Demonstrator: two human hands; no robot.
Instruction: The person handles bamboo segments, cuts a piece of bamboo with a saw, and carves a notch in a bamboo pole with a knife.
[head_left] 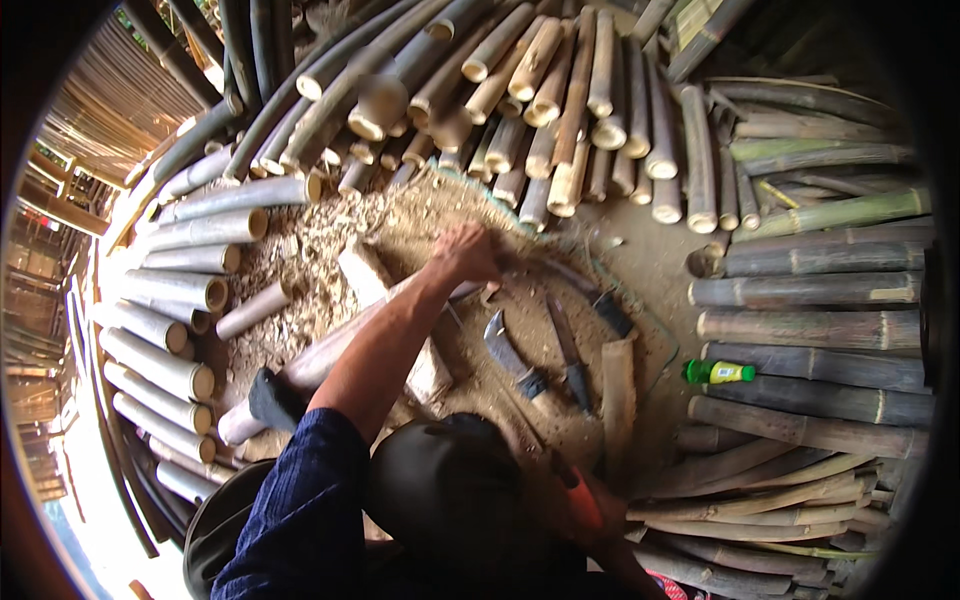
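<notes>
My left hand [466,252] is at the far end of a thick bamboo pole [322,358], its back facing up. The fingers are mostly hidden beneath the hand; I cannot tell whether they are clamped on the pole or only resting there. The pole lies aslant at the middle of the work area, running from near left to far right, and my left forearm crosses above it.

My right hand [603,522] is at near right, in shadow, with the fingers closed on the red handle [581,497] of a tool. The tool's working end is not clear.

A pale wood block [362,268] lies on the far side of the pole. Right of the pole, on the ground, I record a curved blade [502,345] with a dark grip and, just beside it, a straight knife [565,335]. A split bamboo piece [618,400] lies farther right.

Cut bamboo lengths [770,290] are stacked at right, with a green bottle [720,372] lying on them. Shavings [318,235] cover the ground at far left.
</notes>
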